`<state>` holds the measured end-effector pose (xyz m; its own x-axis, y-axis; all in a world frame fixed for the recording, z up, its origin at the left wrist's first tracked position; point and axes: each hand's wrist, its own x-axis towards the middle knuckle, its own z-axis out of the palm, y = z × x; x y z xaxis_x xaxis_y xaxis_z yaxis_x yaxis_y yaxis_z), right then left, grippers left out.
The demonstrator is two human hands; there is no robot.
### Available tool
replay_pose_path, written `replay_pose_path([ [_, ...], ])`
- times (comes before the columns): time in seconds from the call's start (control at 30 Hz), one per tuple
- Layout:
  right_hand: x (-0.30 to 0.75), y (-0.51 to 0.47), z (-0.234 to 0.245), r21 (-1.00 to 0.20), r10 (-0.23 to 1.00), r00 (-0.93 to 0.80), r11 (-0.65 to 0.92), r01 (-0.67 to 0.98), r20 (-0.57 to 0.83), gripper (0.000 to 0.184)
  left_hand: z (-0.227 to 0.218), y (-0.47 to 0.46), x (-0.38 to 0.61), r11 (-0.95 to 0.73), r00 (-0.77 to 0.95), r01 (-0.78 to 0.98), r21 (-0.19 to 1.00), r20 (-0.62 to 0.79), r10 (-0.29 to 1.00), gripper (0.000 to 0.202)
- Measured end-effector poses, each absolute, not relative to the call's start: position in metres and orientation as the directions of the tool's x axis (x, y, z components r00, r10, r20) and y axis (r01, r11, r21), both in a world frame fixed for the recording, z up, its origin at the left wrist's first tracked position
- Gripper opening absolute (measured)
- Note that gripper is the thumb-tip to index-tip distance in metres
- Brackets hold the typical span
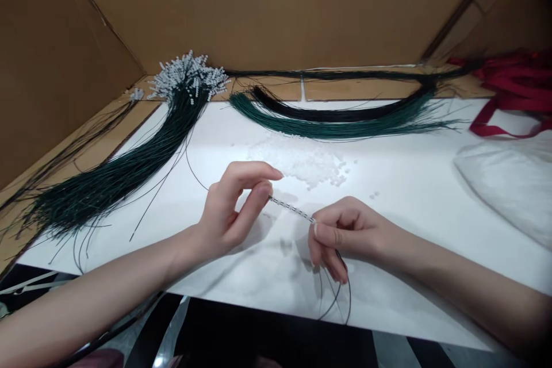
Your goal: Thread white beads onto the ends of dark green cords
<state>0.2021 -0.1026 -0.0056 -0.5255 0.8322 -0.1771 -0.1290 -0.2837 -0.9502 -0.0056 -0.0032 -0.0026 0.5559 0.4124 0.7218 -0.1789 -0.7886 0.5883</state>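
A short beaded cord (292,209), white beads in a row on dark thread, stretches between my two hands above the white work surface. My left hand (241,204) pinches its upper left end at the thumb tip, with the index finger reaching out above. At the lower right end, my right hand (340,233) grips the cord between thumb and fingers. Thin dark cord ends (348,299) loop down below the right hand. Just beyond the hands lies a spread pile of small whitish beads (310,161).
A thick bundle of dark green cords (142,161) with white beaded tips lies left. Black and green strands (345,121) curve across the back. Red ribbon (513,92) and a clear plastic bag (513,178) are at right. Cardboard walls (276,11) enclose the back and sides.
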Motion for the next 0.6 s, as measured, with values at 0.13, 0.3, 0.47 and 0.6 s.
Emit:
replay_pose_path([
  [0.13, 0.205, -0.102, -0.005, -0.943, 0.838, -0.511, -0.300, -0.143, -0.189, 0.039, -0.001, 0.002, -0.012, -0.695, 0.655, -0.182, 0.696, 0.613, 0.442, 0.028],
  [0.3, 0.208, -0.102, -0.005, -0.923, 0.821, -0.530, -0.346, -0.168, -0.211, 0.039, 0.004, 0.009, -0.009, -0.758, 0.751, -0.217, 0.615, 0.601, 0.273, 0.035],
  [0.47, 0.210, -0.102, -0.005, -0.907, 0.794, -0.562, -0.384, -0.170, -0.231, 0.040, 0.004, 0.007, -0.005, -0.822, 0.715, -0.198, 0.534, 0.652, 0.251, 0.028],
  [0.6, 0.211, -0.101, -0.004, -0.905, 0.782, -0.577, -0.394, -0.161, -0.238, 0.038, 0.005, 0.008, -0.005, -0.831, 0.717, -0.221, 0.511, 0.662, 0.217, 0.026],
])
